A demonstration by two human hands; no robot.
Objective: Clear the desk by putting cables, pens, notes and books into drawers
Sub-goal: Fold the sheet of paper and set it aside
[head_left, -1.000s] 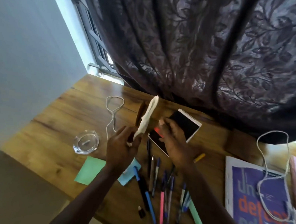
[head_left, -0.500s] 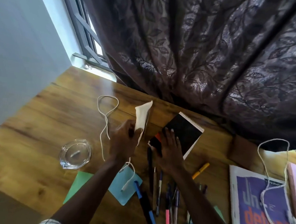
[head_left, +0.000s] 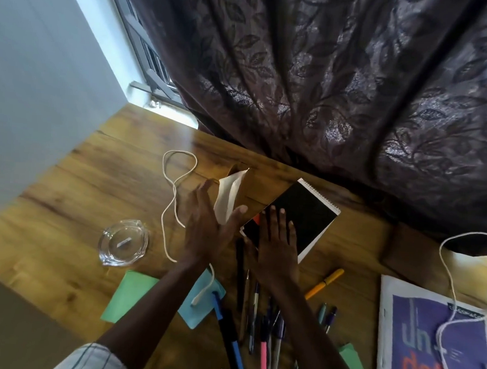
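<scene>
Loosened since a moment ago, the left hand [head_left: 206, 230] spreads straight fingers [head_left: 204, 188] against the cream folded paper note [head_left: 229, 196], upright over the wooden bench [head_left: 95, 182]. At its three o'clock, the right hand [head_left: 276, 242] presses flat on the black spiral notepad [head_left: 308, 213]; coloured pens [head_left: 263, 354] lie at six o'clock.

One head-worn wide-angle view looks steeply down from close above the desk [head_left: 90, 187], facing the curtain [head_left: 326, 90].

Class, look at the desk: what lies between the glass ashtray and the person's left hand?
A white cable on the wooden desk, in the head view.
</scene>
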